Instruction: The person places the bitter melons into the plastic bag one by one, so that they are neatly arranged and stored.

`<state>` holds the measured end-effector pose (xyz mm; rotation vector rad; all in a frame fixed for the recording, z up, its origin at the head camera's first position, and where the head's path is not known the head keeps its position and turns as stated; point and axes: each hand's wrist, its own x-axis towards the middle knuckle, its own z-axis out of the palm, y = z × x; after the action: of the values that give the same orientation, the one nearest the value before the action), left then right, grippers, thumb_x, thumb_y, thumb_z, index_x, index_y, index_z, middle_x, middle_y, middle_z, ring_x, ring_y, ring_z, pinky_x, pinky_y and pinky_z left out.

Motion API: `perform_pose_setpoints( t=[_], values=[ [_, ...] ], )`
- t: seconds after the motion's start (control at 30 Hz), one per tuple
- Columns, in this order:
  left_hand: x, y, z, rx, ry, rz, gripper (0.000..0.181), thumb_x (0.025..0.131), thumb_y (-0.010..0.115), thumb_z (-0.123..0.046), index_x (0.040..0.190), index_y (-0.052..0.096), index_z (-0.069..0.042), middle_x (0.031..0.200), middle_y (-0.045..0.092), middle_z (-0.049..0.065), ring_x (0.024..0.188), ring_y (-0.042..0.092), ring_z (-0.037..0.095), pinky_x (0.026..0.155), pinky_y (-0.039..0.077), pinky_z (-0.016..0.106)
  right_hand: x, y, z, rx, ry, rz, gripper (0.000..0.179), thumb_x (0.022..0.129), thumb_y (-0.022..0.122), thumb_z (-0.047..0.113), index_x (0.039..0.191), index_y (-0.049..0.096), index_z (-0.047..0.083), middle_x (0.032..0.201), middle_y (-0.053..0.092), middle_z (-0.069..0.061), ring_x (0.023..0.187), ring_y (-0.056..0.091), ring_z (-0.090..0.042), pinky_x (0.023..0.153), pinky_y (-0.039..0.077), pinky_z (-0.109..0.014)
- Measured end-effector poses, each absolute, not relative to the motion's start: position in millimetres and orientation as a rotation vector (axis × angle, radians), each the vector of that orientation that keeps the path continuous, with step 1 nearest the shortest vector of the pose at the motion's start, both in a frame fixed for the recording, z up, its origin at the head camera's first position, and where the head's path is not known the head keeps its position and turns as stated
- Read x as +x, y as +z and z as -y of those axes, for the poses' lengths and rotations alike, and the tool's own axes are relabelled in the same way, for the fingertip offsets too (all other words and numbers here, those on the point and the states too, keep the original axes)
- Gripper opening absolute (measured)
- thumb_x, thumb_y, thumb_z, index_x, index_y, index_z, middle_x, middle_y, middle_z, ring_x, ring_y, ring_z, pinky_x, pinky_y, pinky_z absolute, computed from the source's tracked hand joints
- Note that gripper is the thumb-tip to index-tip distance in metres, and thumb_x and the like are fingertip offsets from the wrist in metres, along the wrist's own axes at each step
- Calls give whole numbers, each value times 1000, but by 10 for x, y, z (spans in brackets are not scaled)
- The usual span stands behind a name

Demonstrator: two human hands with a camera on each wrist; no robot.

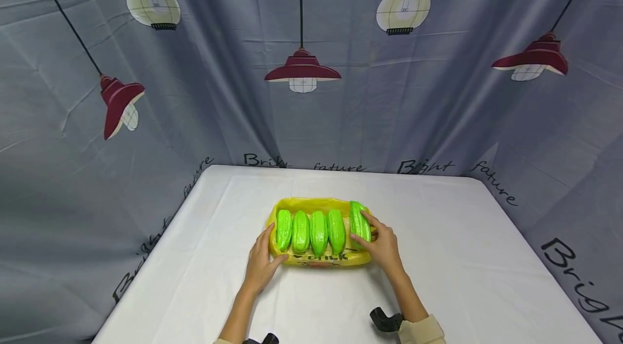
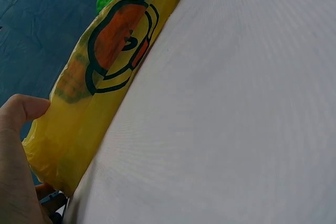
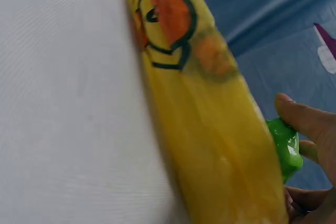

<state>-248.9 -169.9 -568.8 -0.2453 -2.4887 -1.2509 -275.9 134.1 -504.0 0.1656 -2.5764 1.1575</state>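
Note:
A yellow plastic bag (image 1: 321, 262), its mouth spread wide, lies on the white table. Several bright green, ridged, cucumber-like vegetables (image 1: 318, 230) stand side by side inside it. At the bag's left end, my left hand (image 1: 260, 264) grips its side, thumb at the front edge and fingers round the outer side. My right hand (image 1: 384, 249) pinches the rightmost green vegetable (image 1: 358, 218) between thumb and fingers at the bag's right end. In the right wrist view, this vegetable (image 3: 286, 148) shows between the thumb and fingers, above the bag's rim. The bag's printed front (image 2: 123, 40) faces me.
The white table (image 1: 438, 257) extends around the bag on all sides. Behind it hangs a grey-blue curtain (image 1: 233, 106) printed with lamps and lettering. A black wrist mount (image 1: 386, 321) sits beside my right forearm, close to a beige sleeve (image 1: 421, 330).

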Motion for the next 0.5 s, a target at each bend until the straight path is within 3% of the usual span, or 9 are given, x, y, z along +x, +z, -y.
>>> perform_pose_setpoints(
  t=[0.27,0.5],
  values=[
    [-2494,-5695,1697,-248,-1244,2488,82,78,68,-31,146,26,-19,142,34,15,127,33,37,101,21,60,-2806,-5157,-1274,153,1006,2619,68,69,81,28,129,55,10,114,62,-19,78,46,-27,66,36,-35],
    [-2497,-5688,1691,-251,-1233,2490,82,78,68,-30,146,25,-19,143,33,14,127,33,37,101,21,61,-2794,-5212,-1226,211,899,2609,67,70,80,31,128,56,7,113,62,-18,74,47,-27,63,41,-36]
  ],
)
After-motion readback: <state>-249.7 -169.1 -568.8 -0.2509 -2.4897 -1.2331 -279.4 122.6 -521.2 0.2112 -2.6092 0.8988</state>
